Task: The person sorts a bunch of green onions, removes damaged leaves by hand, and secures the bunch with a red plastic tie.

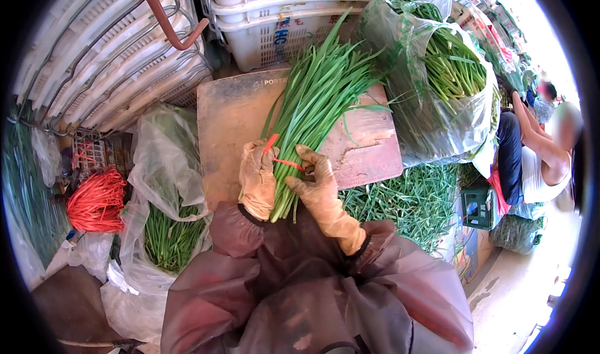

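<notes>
A long bunch of green chives (pixel 312 104) lay on a flat, worn, reddish-brown board (pixel 231 123) in front of the person. Its long line ran from the pale stalk ends, close to the person's body, up and a little to the right, where the leaf tips fanned out toward the crates. Both hands sat at the near end, one on each side of the stalks.

The left hand (pixel 257 179), in a tan rubber glove, was curled around the left side of the stalks and pinched one end of a thin red plastic tie (pixel 284 160). The right hand (pixel 315 182), gloved the same way, was wrapped over the right side of the stalks, and its fingers (pixel 310 157) touched the other end of the tie. The tie crossed the stalks just above the hands. Both hands were about as near to the bunch as each other.

Behind the board stood a stack of white plastic crates (pixel 281 16) with red writing on top and blue writing lower down. To the right, a big clear plastic bag (pixel 437 104) held more green chives, standing up. To the left, another clear bag (pixel 165 166) lay open with chives inside. Beside it sat a fat bundle of red ties (pixel 97 201). Loose chives (pixel 406 204) covered the ground on the right. A small dark green box (pixel 478 207) sat near them, beside another person sitting far to the right.
</notes>
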Motion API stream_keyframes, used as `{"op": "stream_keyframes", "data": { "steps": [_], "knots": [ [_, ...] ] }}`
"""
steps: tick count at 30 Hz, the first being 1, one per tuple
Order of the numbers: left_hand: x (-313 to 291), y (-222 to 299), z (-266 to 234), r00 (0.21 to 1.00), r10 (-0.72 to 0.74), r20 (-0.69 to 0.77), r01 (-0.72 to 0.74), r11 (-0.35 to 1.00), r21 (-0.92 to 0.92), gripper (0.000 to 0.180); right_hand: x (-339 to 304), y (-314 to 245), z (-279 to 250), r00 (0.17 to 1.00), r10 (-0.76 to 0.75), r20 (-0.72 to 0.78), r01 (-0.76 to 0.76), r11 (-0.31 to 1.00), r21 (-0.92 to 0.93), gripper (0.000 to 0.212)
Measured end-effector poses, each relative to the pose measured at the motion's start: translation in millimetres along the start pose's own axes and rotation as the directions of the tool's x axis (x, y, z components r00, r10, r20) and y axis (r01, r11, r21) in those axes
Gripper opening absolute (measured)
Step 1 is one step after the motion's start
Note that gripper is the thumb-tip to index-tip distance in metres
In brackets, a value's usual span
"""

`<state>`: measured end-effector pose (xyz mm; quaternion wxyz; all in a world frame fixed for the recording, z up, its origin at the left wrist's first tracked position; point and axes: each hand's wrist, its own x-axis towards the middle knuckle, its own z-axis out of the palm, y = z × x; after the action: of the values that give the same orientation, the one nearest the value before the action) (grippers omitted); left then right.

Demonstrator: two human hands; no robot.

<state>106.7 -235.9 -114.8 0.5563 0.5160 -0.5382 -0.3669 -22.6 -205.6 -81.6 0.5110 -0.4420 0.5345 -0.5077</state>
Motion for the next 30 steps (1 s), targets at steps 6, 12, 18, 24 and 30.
{"op": "stream_keyframes", "data": {
  "steps": [6, 12, 18, 24, 30],
  "knots": [
    [0.9, -0.7, 1.3, 0.985, -0.165, -0.046, 0.153, 0.968, -0.2, 0.015, 1.4, 23.3, 18.3, 0.999, 0.045, 0.003, -0.045, 0.998, -0.032, 0.029],
    [16.2, -25.5, -17.5, 0.991, -0.13, 0.041, 0.137, 0.955, -0.263, 0.025, 6.3, 1.3, -10.6, 0.99, -0.141, -0.02, 0.142, 0.99, 0.018, 0.019],
    [25.2, -55.4, -30.7, 0.85, -0.523, 0.07, 0.483, 0.718, -0.5, 0.024, 5.0, 58.0, -32.3, 0.99, 0.097, 0.105, -0.097, 0.995, -0.006, 0.037],
    [33.9, -33.6, -38.9, 0.859, -0.506, -0.081, 0.491, 0.858, -0.148, 0.026, 14.3, 62.1, -2.6, 0.992, -0.102, 0.076, 0.093, 0.99, 0.106, 0.058],
    [27.1, -57.4, -39.2, 0.85, -0.517, -0.099, 0.474, 0.834, -0.284, 0.024, 34.0, 69.5, 0.3, 0.965, -0.19, 0.18, 0.175, 0.98, 0.096, 0.049]
  ]
}}
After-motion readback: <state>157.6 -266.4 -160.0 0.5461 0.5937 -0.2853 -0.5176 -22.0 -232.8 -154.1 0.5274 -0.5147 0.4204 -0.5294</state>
